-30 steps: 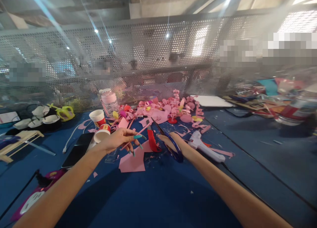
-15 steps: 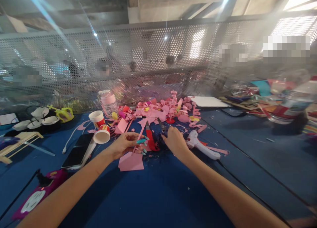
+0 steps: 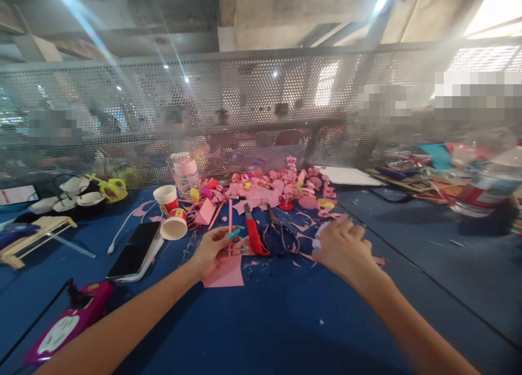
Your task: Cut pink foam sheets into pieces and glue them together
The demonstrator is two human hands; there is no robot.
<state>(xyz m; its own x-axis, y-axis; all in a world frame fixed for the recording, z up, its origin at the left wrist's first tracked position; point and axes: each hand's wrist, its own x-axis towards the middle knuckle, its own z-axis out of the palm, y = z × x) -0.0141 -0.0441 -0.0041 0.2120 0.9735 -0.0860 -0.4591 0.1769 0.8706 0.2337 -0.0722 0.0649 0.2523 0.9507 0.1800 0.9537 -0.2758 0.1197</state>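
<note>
My left hand (image 3: pixel 214 249) pinches a thin pink paper strip (image 3: pixel 230 217), which stands nearly upright between the fingers. Beneath that hand lies a pink paper sheet (image 3: pixel 224 276) on the blue table. To the right, my right hand (image 3: pixel 346 247) is curled over a white hot glue gun (image 3: pixel 319 235); most of the gun is hidden behind the fingers. Between the hands lie a red-handled cutter (image 3: pixel 256 235) and dark scissors (image 3: pixel 281 231), with small paper scraps around them. Beyond them is a heap of pink curled paper pieces (image 3: pixel 277 186).
Left of the heap stand a pink-topped bottle (image 3: pixel 186 174) and paper cups (image 3: pixel 173 225), one tipped over. A phone (image 3: pixel 134 250) and a purple power strip (image 3: pixel 67 323) lie near my left arm. A perforated metal screen (image 3: pixel 253 103) rises behind the table. A large plastic bottle (image 3: pixel 481 185) is at right.
My right hand has left the scissors and moved right onto the glue gun. The scissors now lie on the table. In my left hand the paper strip has turned more upright.
</note>
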